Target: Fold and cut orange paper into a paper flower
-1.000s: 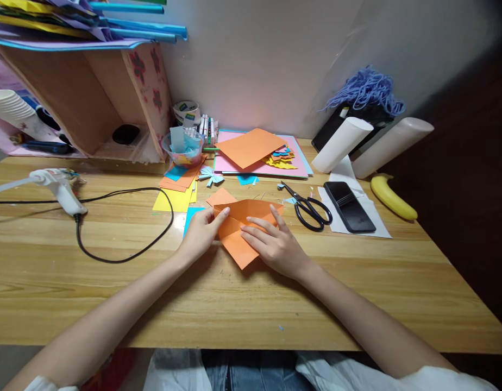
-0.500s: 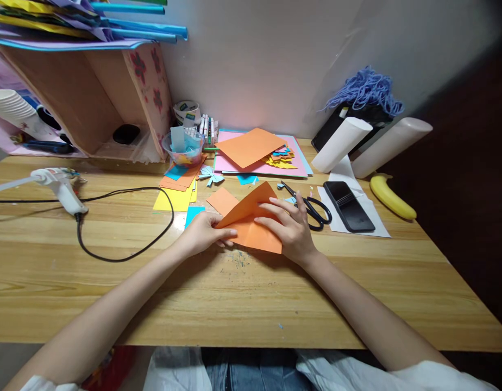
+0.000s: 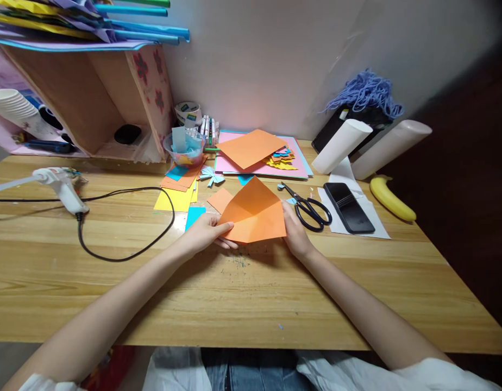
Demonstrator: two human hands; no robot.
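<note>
A creased sheet of orange paper (image 3: 257, 214) is held up over the table between both hands, partly unfolded with its top corner pointing away from me. My left hand (image 3: 208, 231) pinches its left corner, thumb on top and fingers underneath. At the right edge is my right hand (image 3: 295, 231), its fingers mostly hidden behind the paper. Just right of that hand lie black-handled scissors (image 3: 310, 209). A small orange paper piece (image 3: 220, 201) and a blue paper piece (image 3: 195, 217) rest on the table near my left hand.
On the left are a white glue gun (image 3: 63, 190) and its looping black cord (image 3: 173, 214). Orange paper (image 3: 251, 146) tops a pile of sheets at the back. A phone (image 3: 349, 206) and a banana (image 3: 391, 198) lie right. A plastic bowl (image 3: 184, 149) holds scraps.
The orange paper has opened out from its folded state and turned. My right hand has moved from on top of the paper to its right edge. My left hand keeps hold of the left corner.
</note>
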